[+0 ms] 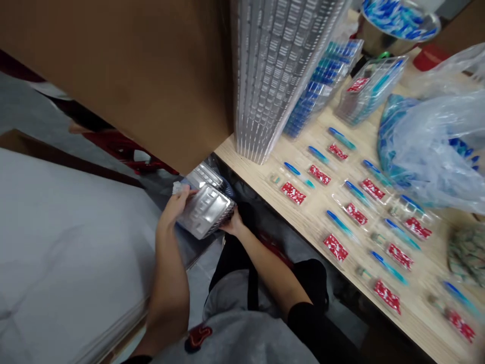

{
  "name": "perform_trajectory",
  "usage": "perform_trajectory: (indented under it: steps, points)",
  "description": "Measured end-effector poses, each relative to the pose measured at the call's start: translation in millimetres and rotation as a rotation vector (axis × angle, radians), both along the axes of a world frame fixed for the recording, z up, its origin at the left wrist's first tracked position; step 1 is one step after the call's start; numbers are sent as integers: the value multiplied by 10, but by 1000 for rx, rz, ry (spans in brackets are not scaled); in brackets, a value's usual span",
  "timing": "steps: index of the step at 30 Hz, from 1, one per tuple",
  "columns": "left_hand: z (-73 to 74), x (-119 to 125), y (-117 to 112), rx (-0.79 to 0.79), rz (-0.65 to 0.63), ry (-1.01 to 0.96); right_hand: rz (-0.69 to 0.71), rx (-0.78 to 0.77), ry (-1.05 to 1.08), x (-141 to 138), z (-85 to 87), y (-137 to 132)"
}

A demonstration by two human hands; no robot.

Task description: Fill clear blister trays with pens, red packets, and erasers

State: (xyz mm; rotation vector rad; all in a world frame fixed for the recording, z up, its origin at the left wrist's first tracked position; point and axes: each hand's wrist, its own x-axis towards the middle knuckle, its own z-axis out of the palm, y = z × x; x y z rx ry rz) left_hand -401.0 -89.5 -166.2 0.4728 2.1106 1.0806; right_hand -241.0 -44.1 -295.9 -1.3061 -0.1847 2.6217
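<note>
Between my two hands is a stack of clear plastic blister trays (207,210), held low beside the table edge. My left hand (177,202) grips the near left side, its thumb and fingers at the upper corner. At the other end, my right hand (233,222) is wrapped round the lower right side, with its fingers partly hidden under the stack. More clear trays (204,174) lie just behind it, close to a large brown cardboard box (151,76).
On the wooden table (261,177) lie several trays with blue pens and red packets (293,193). A tall tray stack (273,76) stands at its edge. Behind are a metal bowl (375,38) of blue pieces and a plastic bag (435,146). White boards (68,253) lie left.
</note>
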Motion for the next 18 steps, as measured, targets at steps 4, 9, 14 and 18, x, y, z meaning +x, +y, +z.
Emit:
perform_trajectory:
  steps: [4,9,14,18]
  points:
    - [192,214,-36,73,-90,420,19,-47,-117,74,77,-46]
    - [124,678,-301,137,-404,740,92,-66,-98,223,198,-198]
    - [-80,940,-559,38,-540,685,126,-93,13,237,301,-266]
    - [-110,875,-473,8,-465,794,91,-93,79,85,363,-330]
